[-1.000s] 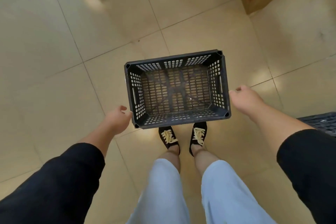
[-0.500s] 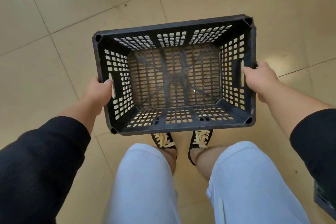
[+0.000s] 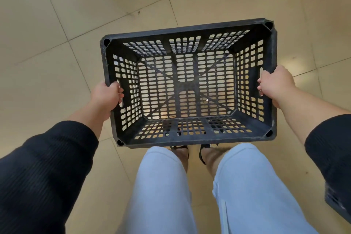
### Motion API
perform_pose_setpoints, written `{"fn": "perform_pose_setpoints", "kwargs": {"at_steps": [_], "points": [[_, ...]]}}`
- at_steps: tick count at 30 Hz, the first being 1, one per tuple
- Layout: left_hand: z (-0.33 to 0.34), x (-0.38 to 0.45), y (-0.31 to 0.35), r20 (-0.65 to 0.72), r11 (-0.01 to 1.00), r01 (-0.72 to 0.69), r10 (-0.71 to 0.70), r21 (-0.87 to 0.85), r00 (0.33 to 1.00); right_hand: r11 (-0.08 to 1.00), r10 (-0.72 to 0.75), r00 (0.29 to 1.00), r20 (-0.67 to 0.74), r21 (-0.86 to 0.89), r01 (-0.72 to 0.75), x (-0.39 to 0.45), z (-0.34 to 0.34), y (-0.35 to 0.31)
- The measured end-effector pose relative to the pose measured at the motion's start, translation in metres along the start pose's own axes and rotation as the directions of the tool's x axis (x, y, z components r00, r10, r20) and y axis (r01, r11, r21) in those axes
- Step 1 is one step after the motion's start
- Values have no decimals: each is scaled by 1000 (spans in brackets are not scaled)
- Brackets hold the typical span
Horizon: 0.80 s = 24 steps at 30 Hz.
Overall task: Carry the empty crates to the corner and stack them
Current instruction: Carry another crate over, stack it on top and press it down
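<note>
Crate [image 3: 187,83]: I hold it level, so it carries steadily.
Left hand [image 3: 106,95]: grips left handle slot.
Right hand [image 3: 275,83]: grips right handle slot.

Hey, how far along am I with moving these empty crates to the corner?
Done: the black crate is off the tiled floor and empty. In hand: your left hand and right hand grip its side handles at thigh height. Left: carrying it to the corner and stacking it; neither corner nor stack is visible. A dark crate-like edge shows at lower right.
</note>
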State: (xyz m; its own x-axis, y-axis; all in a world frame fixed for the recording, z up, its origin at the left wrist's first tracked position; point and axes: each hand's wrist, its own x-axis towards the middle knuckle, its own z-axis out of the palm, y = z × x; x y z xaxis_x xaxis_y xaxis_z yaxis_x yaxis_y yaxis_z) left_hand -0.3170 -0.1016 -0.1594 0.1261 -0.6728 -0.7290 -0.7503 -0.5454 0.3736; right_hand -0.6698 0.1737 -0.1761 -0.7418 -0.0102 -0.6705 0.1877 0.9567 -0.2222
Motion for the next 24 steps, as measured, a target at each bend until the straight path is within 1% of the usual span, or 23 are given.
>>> {"fn": "perform_pose_setpoints", "kwargs": {"at_steps": [4,9,12,15,18,20,24], "points": [[-57,-66,26,-12,1000,5,-4,27,1000,999,9,1000,-25,-37,-10,-68,-64,-9],[-135,-170,53,-15,998,-6,7,62,1000,999,-7,999,-40,-54,5,-169,-158,-28],[-181,-225,65,-11,998,-27,28,65,1000,996,-41,997,-58,-85,36,-224,-207,-39],[-218,-269,72,-15,999,-37,37,16,999,986,-121,991,-66,-121,112,-270,-250,-56],[-246,-305,70,18,993,24,-22,-112,1000,966,-217,976,-35,-155,209,-308,-282,-73],[-260,-326,63,44,986,46,-40,-162,998,945,-273,962,-19,-193,265,-326,-299,-81],[-277,-365,38,-6,973,41,-43,-228,999,889,-376,926,41,-265,373,-348,-319,-92]]}}
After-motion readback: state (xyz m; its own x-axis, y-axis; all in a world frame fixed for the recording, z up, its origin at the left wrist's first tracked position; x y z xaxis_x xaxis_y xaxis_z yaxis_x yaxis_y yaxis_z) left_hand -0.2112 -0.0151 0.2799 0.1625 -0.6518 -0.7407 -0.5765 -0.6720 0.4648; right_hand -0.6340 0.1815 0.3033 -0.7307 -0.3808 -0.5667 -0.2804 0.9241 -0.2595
